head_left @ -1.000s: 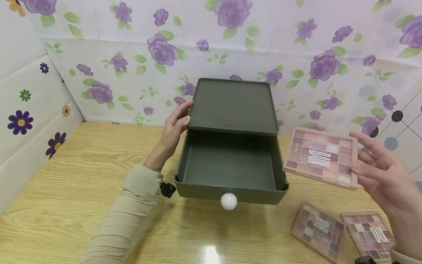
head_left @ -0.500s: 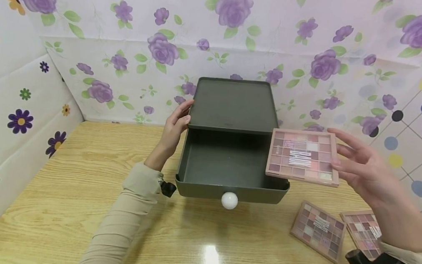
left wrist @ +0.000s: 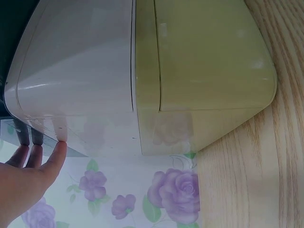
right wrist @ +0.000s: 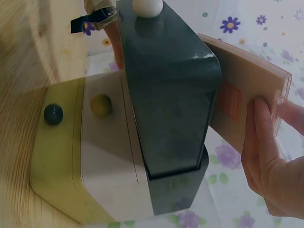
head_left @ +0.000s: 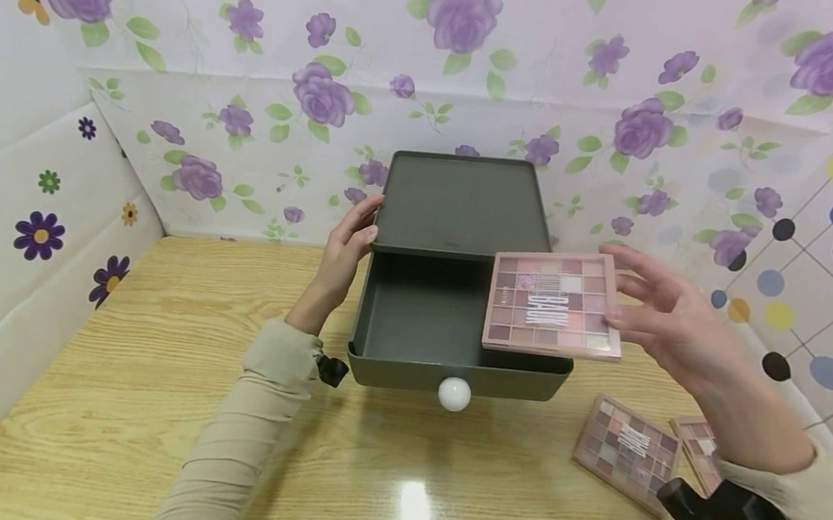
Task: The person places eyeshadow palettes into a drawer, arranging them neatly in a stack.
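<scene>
A three-tier drawer unit [head_left: 462,202] stands against the back cloth, its dark green top drawer [head_left: 377,372] pulled out, white knob [head_left: 454,394] facing me. My left hand [head_left: 342,258] rests against the unit's left side near the top; in the left wrist view its fingertips touch the white tier [left wrist: 80,71]. With thumb and fingers my right hand [head_left: 667,323] pinches the right edge of a pink eyeshadow palette [head_left: 550,301], held over the right part of the open drawer. The palette's underside [right wrist: 223,85] shows in the right wrist view. Visible drawer floor is bare.
Two more eyeshadow palettes lie on the wooden table [head_left: 114,399] at right: one palette [head_left: 626,452] in front, another palette [head_left: 697,450] partly hidden by my right wrist. White and yellow lower tiers [right wrist: 59,156] have shut drawers. Flowered cloth [head_left: 254,72] stands behind.
My right hand has carried the palette leftward, from beside the drawer to over its right part. My left hand has stayed on the unit's side.
</scene>
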Demonstrator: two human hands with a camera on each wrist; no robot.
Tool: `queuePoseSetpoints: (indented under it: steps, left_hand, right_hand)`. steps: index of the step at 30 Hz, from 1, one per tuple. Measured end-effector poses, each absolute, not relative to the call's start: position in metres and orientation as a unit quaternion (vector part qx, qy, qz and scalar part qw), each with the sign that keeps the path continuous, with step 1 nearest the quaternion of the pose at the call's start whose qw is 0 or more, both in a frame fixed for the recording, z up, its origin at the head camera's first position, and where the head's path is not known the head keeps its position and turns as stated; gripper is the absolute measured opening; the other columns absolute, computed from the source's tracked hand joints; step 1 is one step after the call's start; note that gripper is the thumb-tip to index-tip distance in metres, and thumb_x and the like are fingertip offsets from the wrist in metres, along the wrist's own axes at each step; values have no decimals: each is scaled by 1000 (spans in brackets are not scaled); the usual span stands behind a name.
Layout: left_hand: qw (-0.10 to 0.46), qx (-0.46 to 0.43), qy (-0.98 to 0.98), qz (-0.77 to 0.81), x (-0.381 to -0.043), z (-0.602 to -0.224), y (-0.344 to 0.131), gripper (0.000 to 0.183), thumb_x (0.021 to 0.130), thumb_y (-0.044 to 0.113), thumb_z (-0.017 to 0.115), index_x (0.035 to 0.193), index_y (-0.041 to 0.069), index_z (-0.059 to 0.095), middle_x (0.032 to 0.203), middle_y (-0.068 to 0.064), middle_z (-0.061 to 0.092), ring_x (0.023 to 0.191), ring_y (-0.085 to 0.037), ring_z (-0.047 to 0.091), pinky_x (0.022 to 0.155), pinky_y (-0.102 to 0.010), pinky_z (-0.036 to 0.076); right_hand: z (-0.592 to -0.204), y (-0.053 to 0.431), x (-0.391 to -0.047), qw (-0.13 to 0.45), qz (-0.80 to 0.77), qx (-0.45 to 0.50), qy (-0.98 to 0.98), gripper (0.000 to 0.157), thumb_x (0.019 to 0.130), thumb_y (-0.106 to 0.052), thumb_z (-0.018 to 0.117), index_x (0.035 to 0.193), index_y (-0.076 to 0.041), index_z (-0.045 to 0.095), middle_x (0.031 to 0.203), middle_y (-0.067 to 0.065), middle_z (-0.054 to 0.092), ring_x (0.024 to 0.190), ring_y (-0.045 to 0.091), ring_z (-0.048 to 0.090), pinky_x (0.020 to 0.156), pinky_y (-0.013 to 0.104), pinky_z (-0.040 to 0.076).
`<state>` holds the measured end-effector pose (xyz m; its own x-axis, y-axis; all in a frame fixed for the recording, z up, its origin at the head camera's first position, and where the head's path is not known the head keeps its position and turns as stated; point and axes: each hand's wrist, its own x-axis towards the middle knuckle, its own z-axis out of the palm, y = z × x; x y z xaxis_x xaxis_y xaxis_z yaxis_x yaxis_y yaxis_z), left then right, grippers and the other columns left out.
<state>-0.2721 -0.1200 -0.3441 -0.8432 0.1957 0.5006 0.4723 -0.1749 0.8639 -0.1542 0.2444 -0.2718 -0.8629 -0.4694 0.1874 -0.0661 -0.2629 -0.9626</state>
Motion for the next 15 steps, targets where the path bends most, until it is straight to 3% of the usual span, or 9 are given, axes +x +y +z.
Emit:
queuePoseSetpoints:
  steps: [15]
  left_hand:
    - [94, -261, -640, -717, -269, -341, -120, 53, 89, 12, 39, 139, -2, 32, 142, -18, 32, 128, -24, 33, 98, -45, 31]
  right_hand:
    - [-263, 206, -157, 136, -733, -208, 634, 66, 81, 13, 53, 140, -7, 30, 106, 12, 56, 90, 22, 62, 73, 33, 50]
